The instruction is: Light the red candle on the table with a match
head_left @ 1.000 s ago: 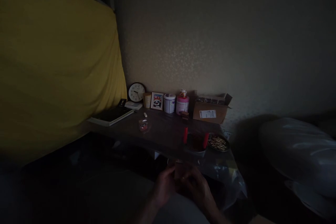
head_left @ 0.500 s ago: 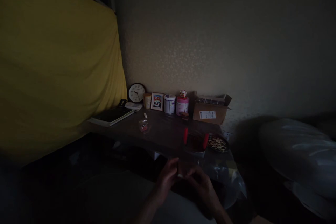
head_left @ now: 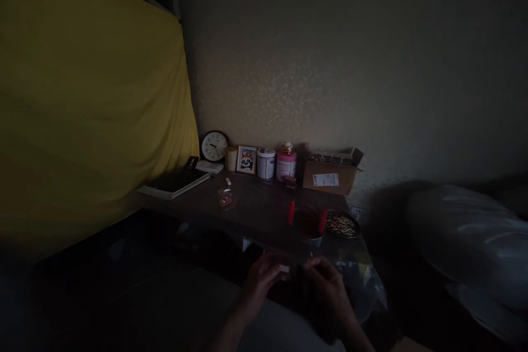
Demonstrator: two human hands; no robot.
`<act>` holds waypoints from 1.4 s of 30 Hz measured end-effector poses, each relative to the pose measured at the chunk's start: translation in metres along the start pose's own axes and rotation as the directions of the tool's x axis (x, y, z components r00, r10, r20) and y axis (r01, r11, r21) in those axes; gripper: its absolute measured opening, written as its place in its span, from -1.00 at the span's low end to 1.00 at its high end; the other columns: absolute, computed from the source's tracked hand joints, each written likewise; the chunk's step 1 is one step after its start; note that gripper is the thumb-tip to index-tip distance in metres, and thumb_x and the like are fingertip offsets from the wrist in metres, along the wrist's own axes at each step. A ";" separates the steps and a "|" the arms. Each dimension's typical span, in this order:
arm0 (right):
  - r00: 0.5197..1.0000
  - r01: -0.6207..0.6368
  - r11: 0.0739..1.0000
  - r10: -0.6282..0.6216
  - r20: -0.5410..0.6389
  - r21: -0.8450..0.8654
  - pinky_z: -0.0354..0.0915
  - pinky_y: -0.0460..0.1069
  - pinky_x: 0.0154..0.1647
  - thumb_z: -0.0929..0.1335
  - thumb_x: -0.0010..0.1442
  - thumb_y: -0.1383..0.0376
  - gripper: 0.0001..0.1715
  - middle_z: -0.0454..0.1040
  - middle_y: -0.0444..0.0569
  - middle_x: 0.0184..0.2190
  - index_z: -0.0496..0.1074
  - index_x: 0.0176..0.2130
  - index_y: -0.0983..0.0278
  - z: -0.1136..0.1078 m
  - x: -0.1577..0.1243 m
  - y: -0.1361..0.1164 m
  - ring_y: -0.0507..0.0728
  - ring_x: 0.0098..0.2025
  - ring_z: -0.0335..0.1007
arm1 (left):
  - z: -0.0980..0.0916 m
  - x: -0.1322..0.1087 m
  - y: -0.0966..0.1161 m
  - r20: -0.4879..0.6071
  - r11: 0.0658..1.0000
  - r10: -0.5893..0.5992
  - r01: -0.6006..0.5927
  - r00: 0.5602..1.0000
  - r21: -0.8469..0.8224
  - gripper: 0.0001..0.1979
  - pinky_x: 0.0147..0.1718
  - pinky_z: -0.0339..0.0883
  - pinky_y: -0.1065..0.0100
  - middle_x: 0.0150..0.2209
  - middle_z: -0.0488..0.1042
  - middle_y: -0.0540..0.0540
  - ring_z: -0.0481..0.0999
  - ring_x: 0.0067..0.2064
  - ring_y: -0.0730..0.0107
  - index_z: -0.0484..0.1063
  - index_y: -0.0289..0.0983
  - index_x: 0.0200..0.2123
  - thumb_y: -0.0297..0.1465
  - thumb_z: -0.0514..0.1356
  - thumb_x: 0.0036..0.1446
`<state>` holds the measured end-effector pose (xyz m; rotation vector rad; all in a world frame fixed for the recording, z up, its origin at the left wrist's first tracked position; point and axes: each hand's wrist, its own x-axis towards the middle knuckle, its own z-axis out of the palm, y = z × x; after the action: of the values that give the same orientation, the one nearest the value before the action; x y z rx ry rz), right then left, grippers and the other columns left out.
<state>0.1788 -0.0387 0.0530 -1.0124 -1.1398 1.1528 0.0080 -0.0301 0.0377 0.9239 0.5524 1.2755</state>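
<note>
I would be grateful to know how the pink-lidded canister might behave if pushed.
The figurine perched on top might topple, unless it is fixed there. The pink-lidded canister looks fairly stiff, its outline evenly round, and would probably roll if knocked over.

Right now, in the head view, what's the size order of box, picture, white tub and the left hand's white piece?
Box
Picture and white tub: too alike to rank
White piece, its visible part
</note>
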 end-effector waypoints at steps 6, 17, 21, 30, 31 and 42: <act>1.000 -0.026 0.997 0.028 -0.015 0.075 0.22 -0.08 -0.49 0.42 -0.02 0.11 -0.67 0.41 -0.18 -0.49 0.38 -0.25 0.18 -0.002 -0.001 -0.006 0.06 -0.50 0.30 | 0.001 -0.002 0.002 0.008 0.987 -0.083 0.084 0.996 -0.135 -0.82 -0.10 0.23 0.28 -0.19 0.50 -0.14 0.45 -0.18 0.31 0.49 -0.27 -0.27 -0.37 0.23 0.01; 0.995 0.006 0.997 0.002 -0.102 0.077 0.20 -0.11 -0.53 0.41 -0.01 0.09 -0.70 0.35 -0.18 -0.55 0.38 -0.33 0.23 0.002 0.000 -0.002 0.03 -0.54 0.26 | 0.003 -0.003 0.003 0.017 0.974 -0.125 0.126 0.992 -0.191 -0.85 -0.12 0.24 0.29 -0.25 0.52 -0.12 0.47 -0.21 0.32 0.50 -0.29 -0.31 -0.42 0.26 -0.02; 0.988 0.026 0.998 -0.018 -0.151 0.051 0.18 -0.10 -0.57 0.40 -0.01 0.03 -0.66 0.35 -0.18 -0.58 0.37 -0.40 0.24 0.003 0.001 0.000 0.03 -0.57 0.25 | 0.004 -0.003 0.004 0.006 0.973 -0.132 0.130 0.991 -0.191 -0.83 -0.07 0.23 0.27 -0.25 0.53 -0.11 0.47 -0.18 0.31 0.51 -0.28 -0.32 -0.40 0.30 -0.07; 0.957 0.176 0.967 -0.212 -0.199 -0.185 0.26 -0.09 -0.43 0.38 0.01 0.03 -0.66 0.44 -0.11 -0.47 0.40 -0.40 0.26 0.013 -0.004 0.005 0.08 -0.42 0.36 | 0.005 -0.003 0.001 0.033 0.985 -0.074 0.078 0.997 -0.154 -0.83 -0.02 0.22 0.24 -0.20 0.53 -0.11 0.43 -0.08 0.25 0.51 -0.28 -0.28 -0.44 0.25 -0.01; 0.954 0.189 0.956 -0.233 -0.188 -0.224 0.26 -0.09 -0.41 0.37 0.03 0.04 -0.68 0.44 -0.10 -0.46 0.40 -0.38 0.26 0.014 -0.006 0.005 0.09 -0.40 0.36 | 0.005 -0.003 0.000 0.035 0.986 -0.074 0.079 0.997 -0.150 -0.84 -0.02 0.22 0.24 -0.20 0.53 -0.11 0.43 -0.07 0.25 0.51 -0.28 -0.28 -0.44 0.24 0.00; 0.894 0.400 0.673 -0.436 0.103 -0.622 0.29 -0.07 -0.21 0.27 0.19 0.25 -0.84 0.49 -0.04 -0.30 0.42 -0.24 0.21 0.012 -0.009 0.013 0.13 -0.23 0.42 | 0.004 -0.002 -0.003 0.011 0.991 -0.064 0.065 0.998 -0.115 -0.82 -0.02 0.23 0.21 -0.19 0.51 -0.13 0.43 -0.06 0.20 0.49 -0.29 -0.27 -0.42 0.24 -0.01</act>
<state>0.1644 -0.0451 0.0407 -1.1797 -1.6692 0.3471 0.0118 -0.0333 0.0371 0.8087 0.4934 1.2324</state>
